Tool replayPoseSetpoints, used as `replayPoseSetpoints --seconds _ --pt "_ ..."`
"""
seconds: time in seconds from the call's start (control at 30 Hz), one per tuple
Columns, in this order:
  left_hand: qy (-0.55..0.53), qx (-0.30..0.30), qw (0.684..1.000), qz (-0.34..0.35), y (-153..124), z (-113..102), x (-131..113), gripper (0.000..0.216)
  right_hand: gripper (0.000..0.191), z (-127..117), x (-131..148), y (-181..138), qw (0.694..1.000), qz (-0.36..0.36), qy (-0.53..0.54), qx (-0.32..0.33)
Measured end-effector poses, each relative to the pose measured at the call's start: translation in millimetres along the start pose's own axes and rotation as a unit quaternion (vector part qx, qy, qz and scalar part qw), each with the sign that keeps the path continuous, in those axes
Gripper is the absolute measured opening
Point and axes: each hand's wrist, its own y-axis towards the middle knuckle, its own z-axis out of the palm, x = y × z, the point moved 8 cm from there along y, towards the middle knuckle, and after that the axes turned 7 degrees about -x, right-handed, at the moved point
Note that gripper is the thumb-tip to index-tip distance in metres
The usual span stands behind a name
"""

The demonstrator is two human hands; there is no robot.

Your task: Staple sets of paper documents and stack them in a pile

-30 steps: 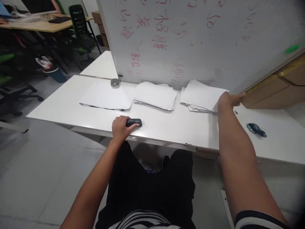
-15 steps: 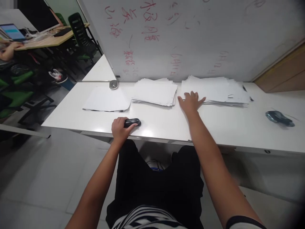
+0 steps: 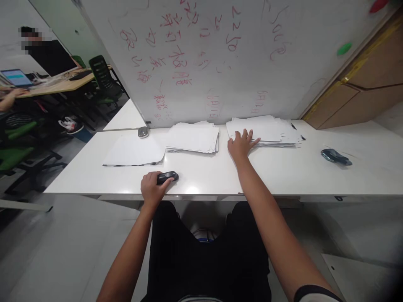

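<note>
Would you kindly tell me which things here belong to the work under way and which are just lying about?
Apparently in use:
black stapler-like object, in the left hand
right paper stack, at the right hand
probably the middle paper stack

Apparently just lying about:
silver rounded object
dark object on the right
cardboard boxes

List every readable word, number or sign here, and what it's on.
"6月11日": whiteboard
"6月12日": whiteboard
"2250" (probably): whiteboard
Other whiteboard writing: too unclear
Laptop screen: too small
Right paper stack: marks too small
Black item: nothing readable
</note>
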Motion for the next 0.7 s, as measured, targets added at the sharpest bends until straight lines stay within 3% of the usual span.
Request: replayPoseSetpoints --seconds 0.17,0.3,0.47,0.6,0.7 --pt "-0.005 -0.003 1.000 -0.005 0.2 -1.6 -0.2 0.038 0.037 5.7 -15.7 0.4 0.999 0.047 0.003 0.005" --pt "-0.008 -0.008 1.000 -0.008 -0.6 -2.6 0.4 0.039 0.037 3.9 -7.2 0.5 1.000 0.017 0.025 -0.001" --pt "-0.011 -0.021 1.000 -0.009 -2.5 -5.0 0.9 0.037 0.043 -2.3 42.7 -12.4 0.989 -0.082 0.120 -0.004" --pt "-0.019 -0.042 0.999 -0.012 -3.5 -6.7 3.3 0.035 0.055 13.2 96.4 -43.1 0.952 -0.234 0.161 0.112" --pt "-0.021 -0.041 0.999 -0.016 -4.0 -5.2 5.3 0.036 0.053 21.9 114.3 -63.5 0.919 -0.318 0.154 0.177"
